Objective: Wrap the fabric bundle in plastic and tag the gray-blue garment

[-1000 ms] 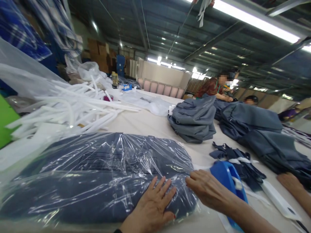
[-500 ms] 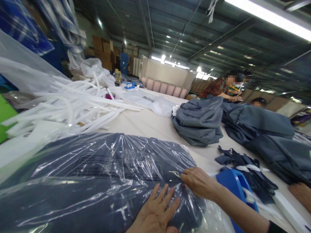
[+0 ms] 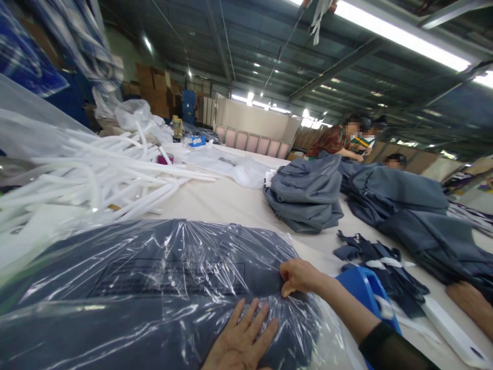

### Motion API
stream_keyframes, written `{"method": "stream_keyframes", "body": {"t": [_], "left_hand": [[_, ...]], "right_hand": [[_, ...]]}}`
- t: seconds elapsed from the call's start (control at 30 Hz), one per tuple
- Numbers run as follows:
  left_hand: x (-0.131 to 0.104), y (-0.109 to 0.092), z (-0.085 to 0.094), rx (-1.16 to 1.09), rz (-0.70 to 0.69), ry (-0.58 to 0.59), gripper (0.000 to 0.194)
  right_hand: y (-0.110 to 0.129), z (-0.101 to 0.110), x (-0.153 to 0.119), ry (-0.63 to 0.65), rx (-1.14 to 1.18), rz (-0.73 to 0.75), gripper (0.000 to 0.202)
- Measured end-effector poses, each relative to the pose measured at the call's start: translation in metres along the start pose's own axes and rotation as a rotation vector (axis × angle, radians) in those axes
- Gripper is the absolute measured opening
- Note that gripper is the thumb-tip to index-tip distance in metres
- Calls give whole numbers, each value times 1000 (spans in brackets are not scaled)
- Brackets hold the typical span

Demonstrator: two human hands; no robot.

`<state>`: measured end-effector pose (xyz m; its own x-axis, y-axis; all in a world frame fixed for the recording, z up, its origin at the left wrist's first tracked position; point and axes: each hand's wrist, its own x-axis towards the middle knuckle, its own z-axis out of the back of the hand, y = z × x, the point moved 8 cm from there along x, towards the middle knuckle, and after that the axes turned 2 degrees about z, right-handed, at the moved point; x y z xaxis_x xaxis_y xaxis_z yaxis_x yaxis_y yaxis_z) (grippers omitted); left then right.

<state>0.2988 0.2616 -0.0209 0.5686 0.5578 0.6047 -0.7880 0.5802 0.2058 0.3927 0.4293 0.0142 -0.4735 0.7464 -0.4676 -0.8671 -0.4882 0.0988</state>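
Note:
A dark grey bag in a clear plastic bag (image 3: 165, 272) lies across the near part of the table, with printed text on the plastic. My left hand (image 3: 244, 334) rests flat on it, fingers spread. At the wrapped bag's right end, my right hand (image 3: 300, 277) is closed, its fingers pinching the plastic, which bunches into creases below them. Just right of that hand stands a blue plastic bin (image 3: 364, 288), partly behind my forearm.
White foam strips (image 3: 115, 169) are heaped at the left. Grey bags (image 3: 304, 192) lie at the right beyond dark straps (image 3: 385, 267). Another person's hand (image 3: 468, 298) touches a bag at the right edge. More people (image 3: 342, 139) stand farther back. A white tool-like piece (image 3: 454, 331) lies front right.
The view has shifted slightly, so most things sit a little farther left. My right hand has drawn its grip a little along the plastic; my left hand still lies flat.

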Motion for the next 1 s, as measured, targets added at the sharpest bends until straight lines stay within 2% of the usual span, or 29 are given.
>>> {"method": "stream_keyframes", "body": {"t": [0.1,0.2,0.33,0.4,0.47,0.53,0.63,0.73,0.83,1.0], "left_hand": [[1,-1,-14,-152,2,233,69],[1,1,-24,-363,89,491,71],[2,4,-22,-498,204,663,78],[2,4,-21,-536,236,667,76],[1,5,-18,-574,250,618,73],[0,5,-18,-586,257,587,72],[-3,4,-20,-564,261,604,72],[-2,5,-16,-549,262,521,71],[-3,5,-16,-519,263,448,75],[-4,7,-12,-470,232,433,74]], "right_hand": [[-4,2,1,-65,24,-23,23],[-12,3,2,-139,53,-54,23],[-21,8,-4,-272,99,-76,16],[-23,13,-18,-403,109,-101,6],[-20,13,-40,-550,108,-127,14],[-7,2,-62,-645,110,-95,22],[33,-25,-94,-821,33,172,21],[64,-53,-122,-1044,-167,378,25],[72,-66,-125,-1098,-295,377,28],[75,-58,-119,-1105,-405,388,28]]}}
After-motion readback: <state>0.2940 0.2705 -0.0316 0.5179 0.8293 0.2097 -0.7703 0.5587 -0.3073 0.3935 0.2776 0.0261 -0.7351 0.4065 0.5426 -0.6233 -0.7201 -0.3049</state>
